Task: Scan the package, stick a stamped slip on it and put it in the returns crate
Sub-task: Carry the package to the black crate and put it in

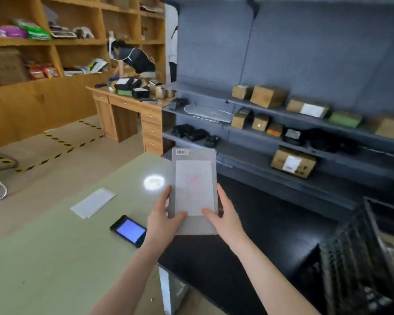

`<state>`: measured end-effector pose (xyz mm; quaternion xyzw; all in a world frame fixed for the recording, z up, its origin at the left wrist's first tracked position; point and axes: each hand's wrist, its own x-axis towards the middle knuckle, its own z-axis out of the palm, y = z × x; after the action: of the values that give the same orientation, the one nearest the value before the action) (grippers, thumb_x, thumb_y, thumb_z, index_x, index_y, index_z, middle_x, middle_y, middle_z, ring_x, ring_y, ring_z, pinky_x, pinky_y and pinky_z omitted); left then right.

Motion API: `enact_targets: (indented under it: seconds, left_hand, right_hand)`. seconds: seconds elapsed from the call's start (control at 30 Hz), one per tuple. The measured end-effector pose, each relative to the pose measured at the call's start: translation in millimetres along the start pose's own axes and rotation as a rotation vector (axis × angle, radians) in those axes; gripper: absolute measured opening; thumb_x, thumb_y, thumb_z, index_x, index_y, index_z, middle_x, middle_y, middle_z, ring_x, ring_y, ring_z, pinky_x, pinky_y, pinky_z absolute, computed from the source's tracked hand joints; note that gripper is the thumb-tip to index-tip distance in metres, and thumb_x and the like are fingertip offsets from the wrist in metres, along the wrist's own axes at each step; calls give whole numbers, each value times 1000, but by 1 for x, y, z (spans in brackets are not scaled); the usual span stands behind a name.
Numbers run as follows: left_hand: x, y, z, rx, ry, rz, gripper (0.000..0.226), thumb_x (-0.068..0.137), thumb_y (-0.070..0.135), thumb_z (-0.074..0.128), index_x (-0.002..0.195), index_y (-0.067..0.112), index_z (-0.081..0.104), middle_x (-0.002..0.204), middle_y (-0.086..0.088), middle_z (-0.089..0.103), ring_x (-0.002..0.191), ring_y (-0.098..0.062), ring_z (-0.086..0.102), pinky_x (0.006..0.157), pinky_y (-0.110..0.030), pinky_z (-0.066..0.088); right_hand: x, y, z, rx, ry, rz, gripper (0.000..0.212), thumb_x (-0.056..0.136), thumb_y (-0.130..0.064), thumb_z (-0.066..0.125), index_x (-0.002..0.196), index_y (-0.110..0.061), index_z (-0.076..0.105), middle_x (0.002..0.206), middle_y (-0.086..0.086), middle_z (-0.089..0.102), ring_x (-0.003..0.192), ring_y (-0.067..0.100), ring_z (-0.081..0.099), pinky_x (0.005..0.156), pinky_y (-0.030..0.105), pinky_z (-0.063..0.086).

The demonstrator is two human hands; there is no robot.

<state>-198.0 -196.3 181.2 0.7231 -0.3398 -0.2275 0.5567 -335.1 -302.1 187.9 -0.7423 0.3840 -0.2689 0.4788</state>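
Note:
I hold a flat grey package (192, 225) upright over the right edge of the green table (55, 258). A white slip with a faint red stamp (194, 187) lies on its face, and a barcode label (182, 152) sits at its top. My left hand (163, 220) grips the package's left edge with the thumb on the slip's lower corner. My right hand (225, 218) grips the right edge, thumb on the slip too. A dark mesh crate (359, 258) stands at the lower right, with some boxes partly visible in it.
A handheld scanner with a lit blue screen (129, 231) and a stack of white slips (93, 202) lie on the table. Grey shelves (282, 142) with boxes stand ahead. A person (134, 57) bends over a wooden desk (127, 110) at the back.

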Motion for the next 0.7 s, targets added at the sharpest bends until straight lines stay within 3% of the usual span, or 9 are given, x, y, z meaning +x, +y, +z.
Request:
enact_targets:
  seconds: [0.1, 0.2, 0.33, 0.47, 0.53, 0.7]
  left_hand:
    - [-16, 41, 61, -13, -94, 83, 75, 87, 19, 68, 148, 32, 27, 144, 6, 44, 119, -17, 51, 94, -44, 54]
    - [-41, 82, 125, -54, -152, 167, 76, 86, 20, 69, 148, 31, 28, 145, 6, 43, 124, -20, 51, 99, -48, 50]
    - [-80, 127, 209, -140, -246, 271, 72, 86, 22, 69, 146, 34, 30, 140, 9, 48, 118, -14, 55, 94, -38, 54]
    - [-119, 173, 283, -212, -325, 377, 66, 85, 23, 69, 138, 45, 35, 123, 36, 49, 107, 5, 56, 71, -7, 52]
    - [-137, 191, 315, -222, -381, 416, 63, 85, 26, 69, 134, 47, 36, 120, 38, 48, 106, 9, 54, 68, -7, 51]
    - [-174, 213, 384, -217, -531, 414, 63, 86, 27, 68, 138, 40, 35, 121, 32, 47, 108, -2, 56, 71, -14, 52]
  right_hand:
    - [-28, 10, -70, -1, 144, 4, 77, 86, -33, 65, 146, -43, 18, 144, -9, 37, 123, 6, 39, 107, 40, 40]
    - [-58, 19, -145, -5, 255, 16, 75, 86, -34, 63, 146, -40, 19, 147, -8, 37, 128, 14, 43, 107, 47, 42]
    - [-100, 29, -245, -34, 393, -4, 71, 87, -35, 62, 145, -41, 21, 148, -10, 36, 130, 12, 41, 108, 44, 41]
    - [-144, 40, -332, -31, 498, -13, 69, 88, -35, 61, 144, -42, 23, 148, -11, 36, 130, 13, 41, 107, 47, 42]
    - [-165, 47, -367, -39, 551, 9, 68, 88, -36, 61, 144, -41, 23, 147, -9, 37, 129, 14, 42, 107, 47, 42]
    - [-212, 74, -434, -35, 639, 100, 66, 88, -34, 60, 145, -40, 26, 142, -6, 42, 117, 16, 49, 99, 43, 49]
